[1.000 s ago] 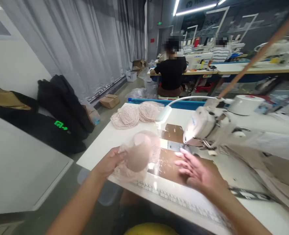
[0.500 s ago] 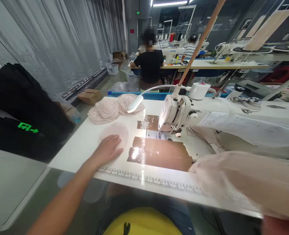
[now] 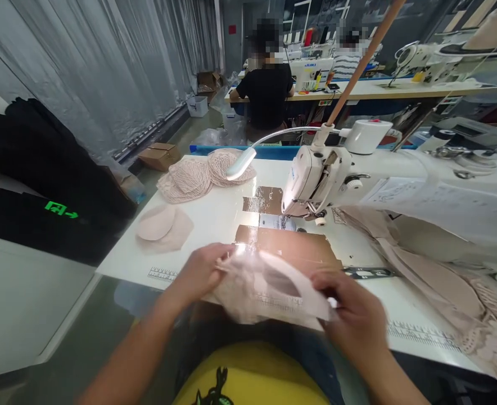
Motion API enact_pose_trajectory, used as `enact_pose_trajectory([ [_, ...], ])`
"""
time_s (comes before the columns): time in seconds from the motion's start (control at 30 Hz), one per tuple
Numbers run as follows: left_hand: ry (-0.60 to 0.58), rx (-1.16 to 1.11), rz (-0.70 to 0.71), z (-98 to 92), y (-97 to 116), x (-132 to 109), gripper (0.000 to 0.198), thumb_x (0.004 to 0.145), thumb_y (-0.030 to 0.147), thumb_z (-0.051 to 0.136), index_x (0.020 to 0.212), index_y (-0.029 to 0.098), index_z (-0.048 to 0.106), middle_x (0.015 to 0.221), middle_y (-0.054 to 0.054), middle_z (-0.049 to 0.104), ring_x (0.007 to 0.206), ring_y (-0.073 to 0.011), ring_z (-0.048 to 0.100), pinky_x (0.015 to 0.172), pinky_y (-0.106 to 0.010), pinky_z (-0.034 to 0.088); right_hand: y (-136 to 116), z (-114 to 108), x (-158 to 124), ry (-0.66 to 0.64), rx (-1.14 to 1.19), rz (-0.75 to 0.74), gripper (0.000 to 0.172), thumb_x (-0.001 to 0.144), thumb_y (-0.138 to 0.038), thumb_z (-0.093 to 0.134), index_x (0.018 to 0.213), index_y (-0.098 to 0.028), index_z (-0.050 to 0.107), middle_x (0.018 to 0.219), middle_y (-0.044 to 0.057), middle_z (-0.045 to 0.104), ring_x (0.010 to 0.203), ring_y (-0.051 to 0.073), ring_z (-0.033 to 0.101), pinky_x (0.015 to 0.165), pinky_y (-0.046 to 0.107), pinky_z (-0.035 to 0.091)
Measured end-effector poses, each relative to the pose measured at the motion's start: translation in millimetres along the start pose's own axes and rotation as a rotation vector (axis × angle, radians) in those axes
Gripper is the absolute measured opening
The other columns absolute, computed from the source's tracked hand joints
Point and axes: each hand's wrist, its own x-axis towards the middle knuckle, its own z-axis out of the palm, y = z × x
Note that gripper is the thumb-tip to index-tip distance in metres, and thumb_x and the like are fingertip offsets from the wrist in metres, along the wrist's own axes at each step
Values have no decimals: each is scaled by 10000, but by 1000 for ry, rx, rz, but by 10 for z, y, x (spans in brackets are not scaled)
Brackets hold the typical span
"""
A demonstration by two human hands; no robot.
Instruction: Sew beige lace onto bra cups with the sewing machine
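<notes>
A pale pink piece of fabric (image 3: 235,287), lacy on its left and with a smooth curved band on its right, is stretched between my hands above the table's front edge; motion blurs it. My left hand (image 3: 200,273) pinches its left end. At the other end, my right hand (image 3: 353,309) grips the smooth band with closed fingers. Beyond the fabric stands the white sewing machine (image 3: 307,183), its needle area over a metal plate. Pale rounded fabric pieces (image 3: 162,225) lie overlapping on the table, left of my left hand.
Lace-covered cups (image 3: 187,180) lie at the table's back left, beneath a bent lamp (image 3: 242,163). A beige garment (image 3: 434,275) with lace spreads along the right side. Brown tape (image 3: 288,242) and a printed ruler (image 3: 425,334) mark the tabletop. A person (image 3: 267,93) sits ahead.
My left hand has left the rounded pieces and now pinches the fabric in front of me. My right hand has come inward from the right, and a beige garment now shows there. The view has shifted.
</notes>
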Motion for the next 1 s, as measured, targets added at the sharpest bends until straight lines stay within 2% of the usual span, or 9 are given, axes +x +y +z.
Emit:
enact_pose_trajectory([
  [0.07, 71, -68, -91, -7, -147, -29, 208, 828, 232, 553, 974, 177, 691, 903, -45, 680, 828, -188, 610, 727, -263, 467, 82, -77, 21, 188, -74, 85, 99, 718, -180, 629, 774, -236, 569, 757, 3, 655, 654, 161, 605, 571, 240, 451],
  [0.13, -65, -352, -112, 44, -154, -59, 266, 879, 338, 528, 989, 158, 689, 855, -54, 666, 774, -180, 601, 683, -260, 457, 117, -48, 48, 181, -63, 225, 80, 741, -266, 646, 764, -223, 582, 728, 5, 640, 646, 166, 593, 573, 251, 446],
  [0.33, -633, -1131, 46, 266, 192, -114, 909, 742, 527, 694, 1483, 290, 224, 1043, -86, 621, 892, -206, 612, 836, -369, 473, 88, 315, 54, -499, 754, 622, 231, 798, -380, 632, 925, -189, 650, 807, 21, 670, 731, 176, 609, 674, 283, 486],
  [0.43, -433, -1079, -27, 269, 116, -90, 911, 713, 444, 749, 1468, 339, 250, 1095, -72, 578, 790, -150, 599, 715, -276, 484, 122, 339, -5, -509, 1002, 717, 236, 780, -397, 677, 895, -191, 661, 800, 18, 672, 718, 160, 609, 691, 283, 487],
  [0.53, -173, -939, -87, 273, -33, -45, 815, 723, 375, 751, 1432, 293, 357, 1245, -94, 516, 986, -186, 570, 826, -276, 462, 140, 297, -40, -532, 1104, 716, 218, 758, -386, 711, 830, -188, 655, 762, 18, 660, 688, 153, 604, 682, 289, 490],
  [0.63, -382, -1040, -193, 302, -81, -28, 831, 705, 385, 759, 1425, 229, 375, 1336, -131, 494, 1205, -275, 485, 991, -362, 392, 126, 286, -38, -543, 1149, 707, 242, 728, -385, 742, 817, -189, 631, 745, 10, 639, 678, 148, 595, 644, 274, 485],
  [0.73, -563, -1232, -266, 335, -53, -55, 751, 690, 326, 765, 1358, 167, 462, 1181, -141, 614, 1085, -280, 579, 917, -360, 444, 125, 312, -23, -354, 1115, 773, 312, 660, -368, 797, 737, -203, 544, 674, -35, 563, 572, 105, 515, 510, 209, 418],
  [0.87, -437, -1280, -237, 381, -63, -109, 498, 652, 230, 760, 1122, 131, 628, 917, -76, 684, 832, -205, 633, 741, -267, 475, 177, 337, -16, -71, 1013, 736, 407, 599, -372, 837, 696, -212, 475, 637, -64, 482, 526, 74, 412, 472, 179, 354],
  [1.0, -254, -1172, -266, 432, -96, -152, 349, 686, 149, 707, 1028, 153, 642, 803, -14, 653, 747, -153, 593, 691, -240, 464, 238, 329, -10, -153, 900, 704, 305, 729, -451, 731, 870, -215, 600, 698, -17, 544, 620, 115, 481, 567, 217, 399],
])
